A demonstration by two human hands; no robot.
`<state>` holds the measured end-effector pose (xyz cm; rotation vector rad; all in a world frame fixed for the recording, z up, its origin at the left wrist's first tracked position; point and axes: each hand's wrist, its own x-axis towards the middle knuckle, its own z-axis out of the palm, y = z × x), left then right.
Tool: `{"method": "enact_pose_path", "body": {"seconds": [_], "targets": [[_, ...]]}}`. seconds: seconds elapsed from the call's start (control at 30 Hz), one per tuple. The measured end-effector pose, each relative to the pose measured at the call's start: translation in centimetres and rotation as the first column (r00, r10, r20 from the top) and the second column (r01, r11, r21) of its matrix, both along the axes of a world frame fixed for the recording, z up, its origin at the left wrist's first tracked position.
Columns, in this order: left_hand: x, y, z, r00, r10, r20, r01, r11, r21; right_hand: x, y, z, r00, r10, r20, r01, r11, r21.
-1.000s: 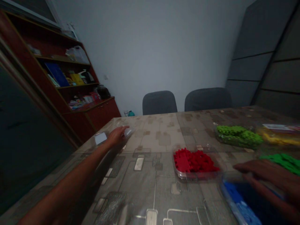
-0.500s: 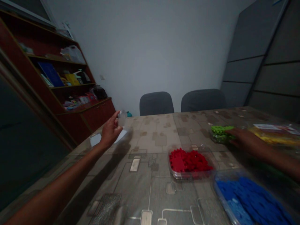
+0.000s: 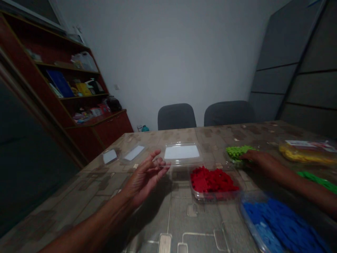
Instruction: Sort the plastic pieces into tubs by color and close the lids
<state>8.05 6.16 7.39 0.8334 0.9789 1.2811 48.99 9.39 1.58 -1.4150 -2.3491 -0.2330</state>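
Observation:
My left hand (image 3: 147, 172) is over the middle-left of the table, its fingers apart. Its fingertips are at the left corner of a clear plastic lid (image 3: 201, 162) with a white label, and I see no firm grip on it. My right hand (image 3: 254, 157) grips the near right side of a clear container of lime-green plastic pieces (image 3: 237, 151); its fingertips are partly hidden. Between the hands and closer to me is a clear tub of red pieces (image 3: 213, 181). A larger tub of blue pieces (image 3: 284, 221) stands at the lower right.
Two more labelled lids lie at the left: one lid (image 3: 134, 153) and a smaller one (image 3: 110, 156). A labelled pack of yellow pieces (image 3: 308, 151) and some green pieces (image 3: 317, 181) are at the right. Two grey chairs (image 3: 177, 116) stand behind the patterned table (image 3: 181, 214).
My left hand has come right and nearer, from holding a clear lid on edge to open beside the flat lid. My right hand has shifted left with the lime-green container.

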Motion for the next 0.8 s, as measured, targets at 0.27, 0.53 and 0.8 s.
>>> {"method": "enact_pose_path", "body": {"seconds": [0.27, 0.53, 0.8], "targets": [[2.6, -0.8, -1.9, 0.970, -0.242, 0.014, 0.229, 0.933, 0.279, -4.0, -3.3, 4.1, 0.964, -0.026, -0.266, 0.010, 0.998, -0.059], [5.5, 1.3, -1.4, 0.898, -0.232, -0.374, 0.435, 0.599, 0.672, -6.1, -4.1, 5.7, 0.693, -0.187, -0.696, -0.198, 0.879, -0.433], [5.4, 5.3, -3.1, 0.654, 0.207, -0.728, 0.671, 0.285, 0.684, -5.0, -3.7, 4.5, 0.823, 0.035, -0.566, -0.140, 0.980, -0.143]]}}
